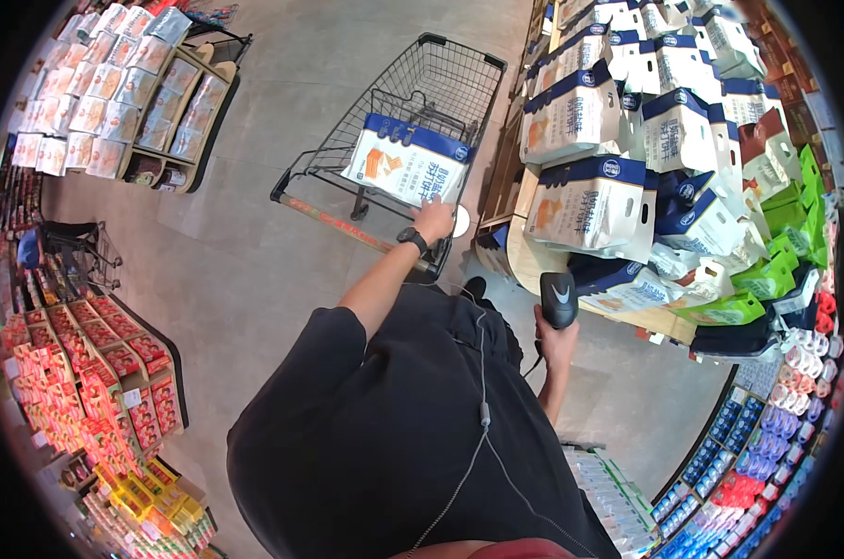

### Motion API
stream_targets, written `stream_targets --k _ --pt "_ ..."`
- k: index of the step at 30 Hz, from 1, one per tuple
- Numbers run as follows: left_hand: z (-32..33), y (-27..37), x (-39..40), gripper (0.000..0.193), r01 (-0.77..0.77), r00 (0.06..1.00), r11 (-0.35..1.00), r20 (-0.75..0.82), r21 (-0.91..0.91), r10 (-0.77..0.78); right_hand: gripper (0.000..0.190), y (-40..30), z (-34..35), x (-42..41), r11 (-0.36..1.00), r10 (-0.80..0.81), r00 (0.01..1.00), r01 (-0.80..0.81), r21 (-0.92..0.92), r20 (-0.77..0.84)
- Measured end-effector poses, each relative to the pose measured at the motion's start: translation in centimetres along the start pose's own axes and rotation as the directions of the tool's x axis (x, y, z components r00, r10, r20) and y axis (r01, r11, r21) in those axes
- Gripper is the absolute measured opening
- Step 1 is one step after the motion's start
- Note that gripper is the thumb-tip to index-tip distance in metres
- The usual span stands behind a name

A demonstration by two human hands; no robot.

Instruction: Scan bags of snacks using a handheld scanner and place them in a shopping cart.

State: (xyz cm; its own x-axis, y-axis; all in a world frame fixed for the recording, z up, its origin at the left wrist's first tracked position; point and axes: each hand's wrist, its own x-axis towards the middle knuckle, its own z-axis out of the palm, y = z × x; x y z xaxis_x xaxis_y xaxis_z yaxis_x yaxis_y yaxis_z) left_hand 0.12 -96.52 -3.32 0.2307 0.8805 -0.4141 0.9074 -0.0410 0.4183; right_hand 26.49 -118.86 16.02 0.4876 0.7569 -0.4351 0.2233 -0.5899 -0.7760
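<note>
My left hand [434, 219], with a dark watch on its wrist, touches the lower edge of a white and blue bag of crackers [408, 159]. The bag lies at the near end of a black wire shopping cart [429, 77], above its handle bar [338, 225]. Whether the fingers grip the bag cannot be told. Further right, my right hand [556, 342] is closed around the grip of a black handheld barcode scanner [559, 300], its head pointing up beside the wooden display table's edge [534, 269]. A white round disc [461, 221] shows next to the left hand.
Similar cracker bags [590, 202] and green bags [768, 279] are heaped on the display at right. Red boxes [121, 363] fill a stand at lower left, white packs [100, 91] one at upper left. Another cart [79, 251] stands at left. Grey floor lies between.
</note>
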Motion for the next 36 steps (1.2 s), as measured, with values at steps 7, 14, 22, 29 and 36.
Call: stream_targets --k 7,14,22,29,36 --pt "-3.3 2.0 -2.3 0.029 -0.369 0.842 0.841 -0.525 -0.394 0.123 0.029 1.8 -0.4 0.3 1.0 0.003 0.998 -0.004 -0.018 -0.057" --pt "-9.6 14.1 -3.3 0.086 -0.674 0.731 0.667 -0.417 -0.317 0.54 0.027 3.4 -2.7 -0.7 0.993 0.041 0.985 -0.022 0.113 -0.168" --pt "0.6 30.0 -2.0 0.128 -0.591 0.804 0.651 -0.279 -0.476 0.525 0.029 5.1 -4.3 -2.8 0.994 0.071 0.974 -0.051 0.099 -0.217" --pt "3.2 28.6 0.3 0.1 -0.639 0.765 0.628 -0.287 -0.443 0.576 0.028 7.8 -5.5 -4.4 0.976 0.138 0.946 -0.079 0.204 -0.295" --pt "1.1 21.6 -0.3 0.064 -0.596 0.803 0.563 -0.43 -0.572 0.413 0.031 8.7 -5.9 -2.9 0.992 0.087 0.955 -0.057 0.11 -0.285"
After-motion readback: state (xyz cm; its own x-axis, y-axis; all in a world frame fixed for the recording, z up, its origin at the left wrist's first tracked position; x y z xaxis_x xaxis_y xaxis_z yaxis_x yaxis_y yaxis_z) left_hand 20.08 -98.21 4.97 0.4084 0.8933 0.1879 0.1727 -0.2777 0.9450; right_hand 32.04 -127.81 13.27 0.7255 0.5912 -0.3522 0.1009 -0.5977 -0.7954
